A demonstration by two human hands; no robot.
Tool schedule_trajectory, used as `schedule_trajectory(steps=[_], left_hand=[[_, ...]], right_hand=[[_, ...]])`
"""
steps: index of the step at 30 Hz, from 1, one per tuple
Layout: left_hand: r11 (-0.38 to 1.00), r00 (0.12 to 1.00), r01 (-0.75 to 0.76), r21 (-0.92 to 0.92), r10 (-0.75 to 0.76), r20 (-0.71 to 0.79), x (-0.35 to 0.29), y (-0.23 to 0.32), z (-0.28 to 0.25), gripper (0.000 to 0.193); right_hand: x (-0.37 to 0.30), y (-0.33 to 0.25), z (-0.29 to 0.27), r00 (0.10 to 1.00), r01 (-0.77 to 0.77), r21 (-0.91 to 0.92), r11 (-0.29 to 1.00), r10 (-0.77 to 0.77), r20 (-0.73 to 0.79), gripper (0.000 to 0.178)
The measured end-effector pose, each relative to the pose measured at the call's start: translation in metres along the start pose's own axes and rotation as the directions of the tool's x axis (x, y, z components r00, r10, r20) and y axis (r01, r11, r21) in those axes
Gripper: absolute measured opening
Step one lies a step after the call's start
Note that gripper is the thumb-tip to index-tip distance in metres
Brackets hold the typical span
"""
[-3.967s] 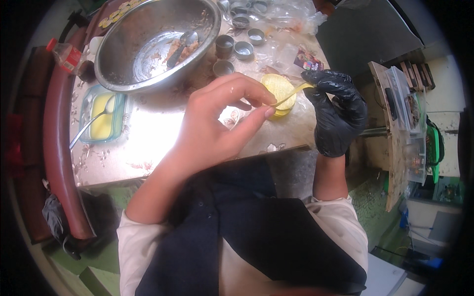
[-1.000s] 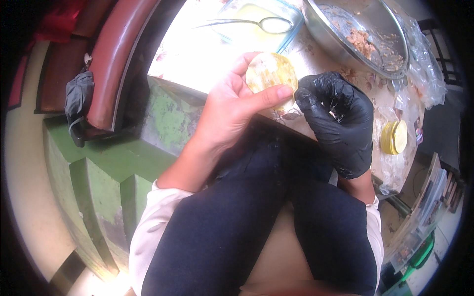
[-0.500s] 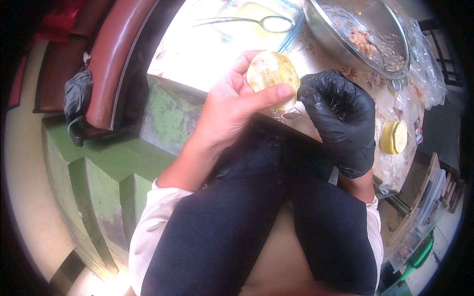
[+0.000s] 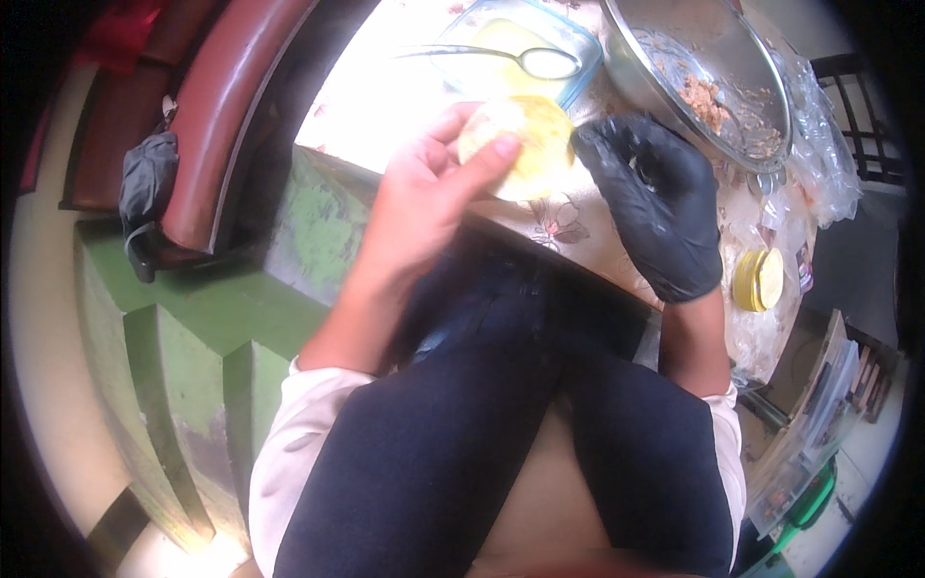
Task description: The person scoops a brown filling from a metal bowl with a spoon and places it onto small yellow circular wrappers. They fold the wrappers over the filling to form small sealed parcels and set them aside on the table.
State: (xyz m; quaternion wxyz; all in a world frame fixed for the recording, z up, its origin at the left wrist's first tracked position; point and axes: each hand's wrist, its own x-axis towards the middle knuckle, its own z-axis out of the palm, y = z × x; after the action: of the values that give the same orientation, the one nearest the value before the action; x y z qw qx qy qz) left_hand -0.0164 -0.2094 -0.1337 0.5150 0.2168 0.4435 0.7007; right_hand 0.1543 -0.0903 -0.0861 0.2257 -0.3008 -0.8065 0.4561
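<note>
Over the worktop (image 4: 619, 236), left hand (image 4: 421, 188) pinches a yellow disc (image 4: 541, 159)!
Gloved right hand (image 4: 660, 212) curled at its edge, grip unclear.

The mixing bowl (image 4: 708, 34) and long-handled spoon (image 4: 551, 64) look like smooth, shiny metal; the black glove (image 4: 663, 197) is thin, creased and glossy. The yellow disc (image 4: 541, 149) looks mottled, the crumpled bag (image 4: 831, 169) is clear, shiny plastic, and the armrest (image 4: 229, 111) is glossy and leather-like.
</note>
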Motion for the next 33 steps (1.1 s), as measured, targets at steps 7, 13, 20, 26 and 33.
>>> schedule_trajectory(steps=[7,13,20,26,33], left_hand=[[0.993,0.952,-0.111,-0.032,0.097,-0.289,0.003,0.017,-0.038,0.052],[0.991,0.964,-0.129,0.030,0.132,-0.231,0.007,0.029,-0.052,0.032],[0.996,0.974,-0.080,-0.037,0.070,-0.215,0.014,0.035,-0.047,0.030],[0.995,0.982,-0.086,-0.056,0.075,-0.175,0.026,0.039,-0.024,0.029],[0.993,0.976,-0.094,-0.065,0.079,-0.205,0.030,0.044,-0.016,0.025]], right_hand=[[0.059,0.016,0.034,0.866,0.442,-0.773,0.455,-0.441,0.235,0.053],[0.073,0.023,0.047,0.952,0.305,-0.837,0.454,-0.122,0.281,0.065],[0.074,0.031,0.045,0.932,0.345,-0.747,0.568,-0.303,0.200,0.063],[0.063,0.014,0.048,0.818,0.509,-0.649,0.565,-0.551,0.162,0.061],[0.052,0.016,0.051,0.785,0.477,-0.696,0.537,-0.617,0.062,0.070]])
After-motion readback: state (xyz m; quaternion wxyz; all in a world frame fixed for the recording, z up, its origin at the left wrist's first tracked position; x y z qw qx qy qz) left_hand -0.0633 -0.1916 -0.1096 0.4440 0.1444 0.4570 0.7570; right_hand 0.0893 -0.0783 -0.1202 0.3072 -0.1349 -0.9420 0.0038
